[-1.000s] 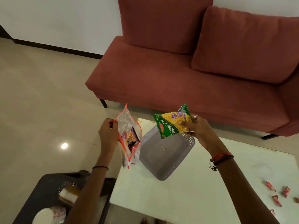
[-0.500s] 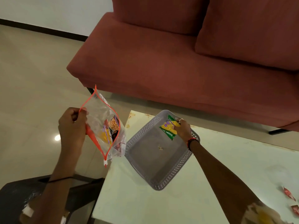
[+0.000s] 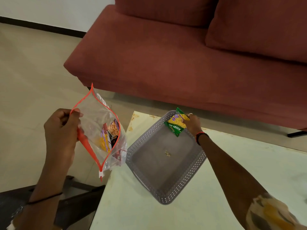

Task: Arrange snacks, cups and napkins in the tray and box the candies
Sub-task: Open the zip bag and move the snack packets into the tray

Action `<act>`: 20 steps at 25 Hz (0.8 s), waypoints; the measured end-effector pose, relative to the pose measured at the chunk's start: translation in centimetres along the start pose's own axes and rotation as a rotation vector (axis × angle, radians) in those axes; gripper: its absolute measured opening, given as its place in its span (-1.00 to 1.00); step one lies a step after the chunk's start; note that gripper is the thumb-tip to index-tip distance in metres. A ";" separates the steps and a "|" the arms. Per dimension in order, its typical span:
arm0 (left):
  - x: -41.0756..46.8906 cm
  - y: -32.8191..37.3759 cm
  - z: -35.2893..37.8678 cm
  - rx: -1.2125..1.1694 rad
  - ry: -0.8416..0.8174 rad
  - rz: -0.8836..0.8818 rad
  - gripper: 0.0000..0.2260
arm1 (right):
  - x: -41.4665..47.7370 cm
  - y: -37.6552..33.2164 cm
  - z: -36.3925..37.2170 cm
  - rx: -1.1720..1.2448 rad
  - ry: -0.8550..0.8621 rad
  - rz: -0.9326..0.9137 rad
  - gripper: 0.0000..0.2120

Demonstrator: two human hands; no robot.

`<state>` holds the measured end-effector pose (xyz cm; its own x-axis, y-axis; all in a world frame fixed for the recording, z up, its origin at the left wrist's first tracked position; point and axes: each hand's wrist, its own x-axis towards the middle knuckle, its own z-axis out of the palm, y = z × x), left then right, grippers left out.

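Observation:
A grey perforated tray (image 3: 182, 185) lies at an angle on the pale table (image 3: 249, 166). My right hand (image 3: 192, 124) grips a green and yellow snack packet (image 3: 176, 124) at the tray's far corner, the packet leaning against the rim. My left hand (image 3: 61, 131) holds a clear zip bag with a red-orange seal (image 3: 98, 128) by its rim, left of the table and above the floor. The bag's mouth gapes and several snack packets show inside. A small crumb sits on the tray floor.
A red sofa (image 3: 166, 60) stands just beyond the table's far edge. A dark low table (image 3: 79, 201) sits at the lower left beside the pale one. Beige floor tiles (image 3: 25, 80) spread to the left.
My right hand has carried the green snack packet from mid-air down into the tray's far corner. The view has tilted down and closer; the zip bag stays in my left hand.

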<state>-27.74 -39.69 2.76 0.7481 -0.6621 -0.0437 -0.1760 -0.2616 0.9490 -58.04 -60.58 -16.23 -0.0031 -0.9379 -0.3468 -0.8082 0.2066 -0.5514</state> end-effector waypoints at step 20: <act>-8.4 4.8 2.8 0.164 0.038 0.030 -0.86 | -23.9 -16.6 -14.9 0.612 0.011 -0.505 -0.95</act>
<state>-36.64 -37.37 6.79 0.7639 -0.6454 -0.0011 -0.2985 -0.3547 0.8861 -53.32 -45.75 12.54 0.2697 -0.9609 0.0625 -0.2456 -0.1314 -0.9604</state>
